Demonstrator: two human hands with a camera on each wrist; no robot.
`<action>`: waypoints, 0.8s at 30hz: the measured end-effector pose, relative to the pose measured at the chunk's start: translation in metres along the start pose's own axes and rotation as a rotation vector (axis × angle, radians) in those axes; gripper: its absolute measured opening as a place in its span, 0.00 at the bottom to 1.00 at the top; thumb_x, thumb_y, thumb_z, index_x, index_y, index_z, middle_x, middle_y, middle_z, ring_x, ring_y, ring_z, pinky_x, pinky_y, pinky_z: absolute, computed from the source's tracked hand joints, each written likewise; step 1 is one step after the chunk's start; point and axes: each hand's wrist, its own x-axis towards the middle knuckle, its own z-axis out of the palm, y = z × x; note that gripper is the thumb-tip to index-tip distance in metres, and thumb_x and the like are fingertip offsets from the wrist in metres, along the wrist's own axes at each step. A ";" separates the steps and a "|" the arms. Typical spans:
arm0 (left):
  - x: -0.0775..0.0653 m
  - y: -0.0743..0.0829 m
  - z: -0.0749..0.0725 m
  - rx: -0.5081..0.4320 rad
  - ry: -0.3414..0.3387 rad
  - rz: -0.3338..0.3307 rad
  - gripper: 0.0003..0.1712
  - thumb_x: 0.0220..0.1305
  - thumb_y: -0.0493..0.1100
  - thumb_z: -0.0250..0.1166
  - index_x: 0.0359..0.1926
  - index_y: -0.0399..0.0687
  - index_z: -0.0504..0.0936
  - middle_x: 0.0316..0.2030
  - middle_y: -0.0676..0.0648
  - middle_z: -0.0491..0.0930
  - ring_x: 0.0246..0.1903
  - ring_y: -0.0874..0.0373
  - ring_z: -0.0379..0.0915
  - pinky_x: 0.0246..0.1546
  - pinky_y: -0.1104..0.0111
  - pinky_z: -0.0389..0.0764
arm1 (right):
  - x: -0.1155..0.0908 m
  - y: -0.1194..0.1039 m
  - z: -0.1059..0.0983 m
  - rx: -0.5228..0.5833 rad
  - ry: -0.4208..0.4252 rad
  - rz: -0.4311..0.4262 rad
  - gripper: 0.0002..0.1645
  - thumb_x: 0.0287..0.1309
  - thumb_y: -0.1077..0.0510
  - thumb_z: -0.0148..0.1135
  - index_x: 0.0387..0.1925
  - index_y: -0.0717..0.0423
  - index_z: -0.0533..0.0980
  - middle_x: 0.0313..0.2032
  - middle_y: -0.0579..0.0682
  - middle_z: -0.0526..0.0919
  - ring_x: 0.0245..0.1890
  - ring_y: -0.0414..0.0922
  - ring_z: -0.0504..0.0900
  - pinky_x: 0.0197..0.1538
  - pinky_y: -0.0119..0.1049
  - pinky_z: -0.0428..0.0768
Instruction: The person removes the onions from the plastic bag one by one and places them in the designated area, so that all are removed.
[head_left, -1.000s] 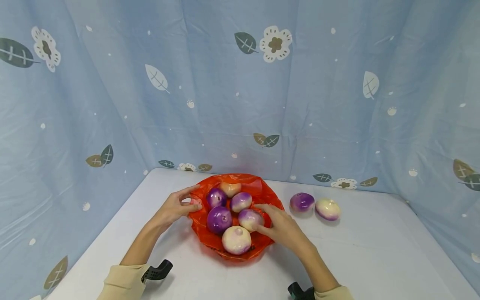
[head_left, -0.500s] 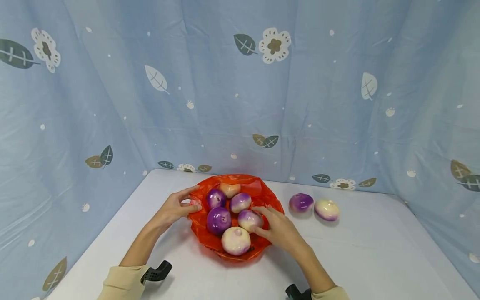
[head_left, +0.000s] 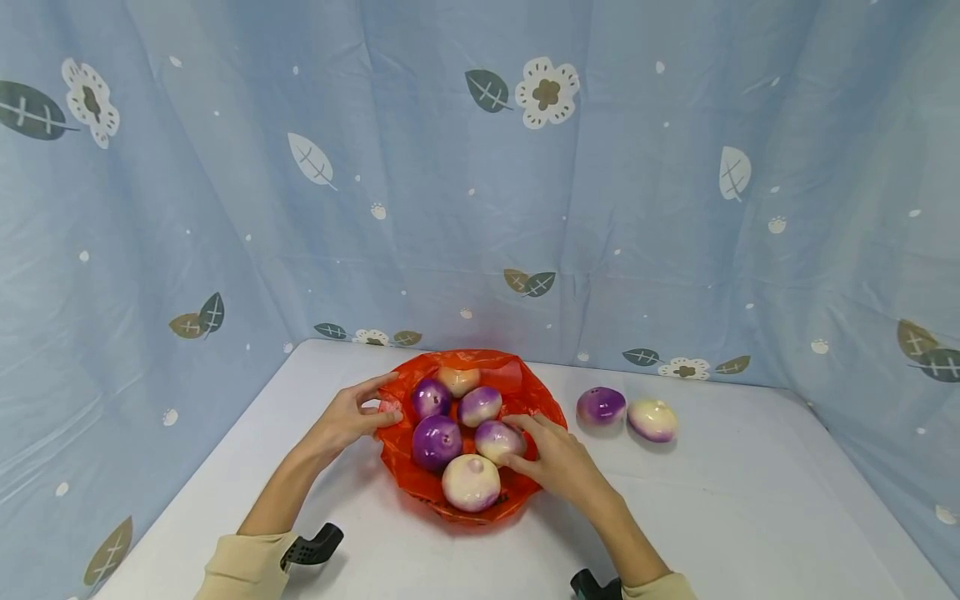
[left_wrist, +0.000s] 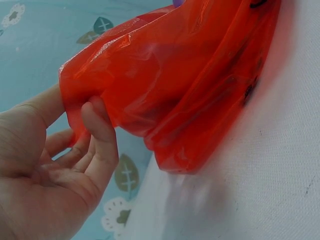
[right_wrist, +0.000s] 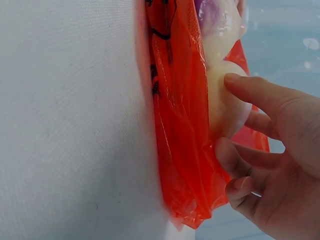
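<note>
A red plastic bag [head_left: 403,471] lies spread open on the table, its rim turned up round several glossy toy onions. My left hand [head_left: 351,421] pinches the bag's left rim; in the left wrist view, thin red plastic [left_wrist: 125,85] runs between thumb and fingers. Inside the bag's right side, my right hand [head_left: 558,458] grips a purple-and-white onion [head_left: 495,440] with the thumb in front and fingers behind. The right wrist view shows the thumb on this pale onion [right_wrist: 225,107]. Beside it sit a cream onion [head_left: 471,483] and a deep purple onion [head_left: 437,443].
On the white table [head_left: 750,492], right of the bag, lie a purple onion [head_left: 602,407] and a cream-and-purple onion [head_left: 652,419]. A blue patterned curtain [head_left: 420,167] hangs behind and along the sides.
My right hand has settled a little lower and closer round the purple-and-white onion, which stays in its place. My left hand keeps its hold on the bag's rim.
</note>
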 end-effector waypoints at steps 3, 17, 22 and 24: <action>0.000 0.000 0.000 -0.001 -0.001 0.001 0.42 0.61 0.43 0.70 0.73 0.51 0.62 0.62 0.33 0.68 0.45 0.51 0.85 0.42 0.68 0.85 | 0.000 0.000 0.000 -0.005 0.005 -0.003 0.32 0.54 0.43 0.70 0.60 0.41 0.74 0.59 0.51 0.80 0.63 0.56 0.75 0.59 0.60 0.76; 0.001 -0.002 0.001 -0.007 -0.001 0.004 0.42 0.60 0.43 0.70 0.73 0.50 0.62 0.62 0.32 0.68 0.44 0.51 0.85 0.42 0.66 0.86 | -0.002 0.001 0.000 -0.014 0.004 -0.002 0.33 0.55 0.42 0.70 0.62 0.42 0.74 0.59 0.53 0.79 0.64 0.58 0.74 0.60 0.62 0.76; 0.002 -0.002 0.001 -0.005 0.003 -0.007 0.42 0.60 0.43 0.70 0.73 0.51 0.63 0.62 0.33 0.68 0.46 0.51 0.84 0.43 0.66 0.86 | -0.002 0.002 0.001 -0.013 0.000 -0.003 0.32 0.55 0.42 0.70 0.61 0.41 0.74 0.59 0.53 0.79 0.65 0.58 0.74 0.60 0.61 0.75; 0.002 -0.003 0.001 -0.002 0.004 -0.012 0.42 0.60 0.43 0.70 0.73 0.51 0.62 0.62 0.33 0.68 0.46 0.51 0.84 0.43 0.65 0.86 | -0.002 0.002 0.001 -0.013 -0.004 -0.005 0.32 0.55 0.43 0.70 0.61 0.41 0.74 0.59 0.52 0.79 0.65 0.58 0.74 0.60 0.61 0.75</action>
